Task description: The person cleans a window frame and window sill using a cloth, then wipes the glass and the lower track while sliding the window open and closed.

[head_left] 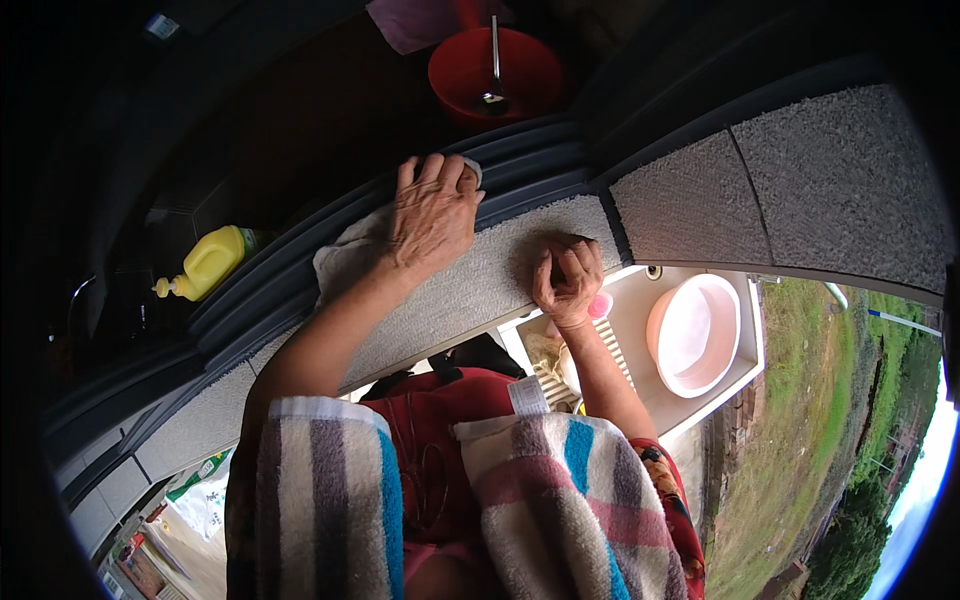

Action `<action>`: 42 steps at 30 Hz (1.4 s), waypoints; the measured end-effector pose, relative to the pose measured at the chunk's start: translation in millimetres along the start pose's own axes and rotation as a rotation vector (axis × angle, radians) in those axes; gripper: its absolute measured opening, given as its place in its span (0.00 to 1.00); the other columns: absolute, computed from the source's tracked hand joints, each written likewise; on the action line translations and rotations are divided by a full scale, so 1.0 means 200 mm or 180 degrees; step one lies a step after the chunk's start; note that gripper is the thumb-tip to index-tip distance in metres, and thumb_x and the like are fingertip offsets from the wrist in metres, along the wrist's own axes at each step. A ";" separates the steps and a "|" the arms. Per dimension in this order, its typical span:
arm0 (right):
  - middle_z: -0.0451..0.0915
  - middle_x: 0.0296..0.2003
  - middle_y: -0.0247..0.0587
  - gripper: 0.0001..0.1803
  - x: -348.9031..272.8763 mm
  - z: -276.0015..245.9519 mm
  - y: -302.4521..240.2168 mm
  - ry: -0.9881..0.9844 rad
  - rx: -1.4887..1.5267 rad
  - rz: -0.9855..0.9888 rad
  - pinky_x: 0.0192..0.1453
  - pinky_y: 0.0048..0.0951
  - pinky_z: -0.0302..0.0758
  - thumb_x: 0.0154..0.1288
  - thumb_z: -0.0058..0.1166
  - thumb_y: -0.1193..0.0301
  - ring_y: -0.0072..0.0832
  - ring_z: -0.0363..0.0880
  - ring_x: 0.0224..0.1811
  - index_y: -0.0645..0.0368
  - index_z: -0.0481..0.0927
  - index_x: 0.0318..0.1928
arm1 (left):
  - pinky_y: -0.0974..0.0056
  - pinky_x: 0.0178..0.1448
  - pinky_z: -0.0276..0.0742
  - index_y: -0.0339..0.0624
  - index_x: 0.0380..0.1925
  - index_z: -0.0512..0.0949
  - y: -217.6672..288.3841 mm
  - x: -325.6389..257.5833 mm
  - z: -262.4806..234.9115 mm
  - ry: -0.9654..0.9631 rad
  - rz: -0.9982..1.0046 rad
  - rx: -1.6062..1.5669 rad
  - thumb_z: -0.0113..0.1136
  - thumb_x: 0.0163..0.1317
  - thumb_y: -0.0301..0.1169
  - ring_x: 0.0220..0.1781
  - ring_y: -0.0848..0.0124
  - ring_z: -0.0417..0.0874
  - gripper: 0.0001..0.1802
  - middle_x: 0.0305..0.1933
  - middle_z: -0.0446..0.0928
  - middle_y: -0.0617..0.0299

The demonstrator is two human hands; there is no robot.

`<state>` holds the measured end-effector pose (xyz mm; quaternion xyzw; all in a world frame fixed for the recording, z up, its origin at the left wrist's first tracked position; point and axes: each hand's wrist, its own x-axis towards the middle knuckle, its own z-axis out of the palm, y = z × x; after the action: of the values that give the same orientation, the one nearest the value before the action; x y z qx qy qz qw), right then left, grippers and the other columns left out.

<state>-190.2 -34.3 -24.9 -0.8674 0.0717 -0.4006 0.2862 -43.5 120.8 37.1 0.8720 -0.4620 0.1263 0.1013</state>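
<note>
Holding a pale cloth [350,255] under bunched fingers of the left hand [435,215], on the ridged frame [540,170]. Curling the right hand [570,287], can't tell if empty. Might snag tbh, from slack behind the left fingers.

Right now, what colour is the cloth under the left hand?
The cloth is pale greyish white, best seen in the head view.

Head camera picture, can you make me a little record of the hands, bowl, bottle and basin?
Left hand: on a pale cloth, against dark rails
Right hand: fingers curled over grey ledge; touching unclear
Red bowl: beyond the rails, metal utensil in it
Yellow bottle: pump top, beyond the rails
Pink basin: in the pale sink
</note>
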 end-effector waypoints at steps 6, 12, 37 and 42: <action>0.80 0.29 0.41 0.07 0.01 0.00 -0.01 0.0140 0.0120 -0.0006 0.34 0.32 0.73 0.47 0.59 0.81 0.37 0.75 0.29 0.60 0.82 0.30 | 0.50 0.58 0.60 0.39 0.42 0.82 0.24 0.44 0.25 0.0190 0.0466 -0.0100 0.58 0.57 0.33 0.51 0.64 0.69 0.15 0.45 0.74 0.58; 0.81 0.31 0.41 0.06 0.01 0.01 -0.01 0.0168 0.0131 0.0003 0.34 0.32 0.73 0.49 0.58 0.82 0.37 0.76 0.30 0.61 0.82 0.30 | 0.50 0.60 0.59 0.42 0.41 0.83 0.30 0.48 0.28 0.0159 0.0335 0.0351 0.58 0.53 0.31 0.53 0.62 0.70 0.15 0.45 0.75 0.59; 0.79 0.28 0.41 0.06 0.02 0.00 0.00 0.0240 0.0113 -0.0070 0.33 0.33 0.74 0.47 0.59 0.81 0.38 0.76 0.29 0.60 0.82 0.28 | 0.55 0.58 0.64 0.40 0.40 0.82 0.23 0.46 0.23 0.0121 0.0481 0.0248 0.59 0.51 0.27 0.51 0.64 0.74 0.15 0.43 0.78 0.60; 0.77 0.26 0.41 0.05 0.02 0.00 -0.01 0.0287 0.0042 -0.0044 0.31 0.33 0.72 0.47 0.60 0.80 0.38 0.74 0.28 0.60 0.81 0.27 | 0.57 0.58 0.68 0.38 0.40 0.81 0.08 0.12 0.02 -0.0040 0.0181 0.0766 0.59 0.50 0.26 0.48 0.62 0.75 0.15 0.41 0.77 0.57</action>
<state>-187.4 -34.4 -21.8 -0.8471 0.0759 -0.4417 0.2856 -43.6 93.1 42.1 0.8651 -0.4687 0.1782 -0.0106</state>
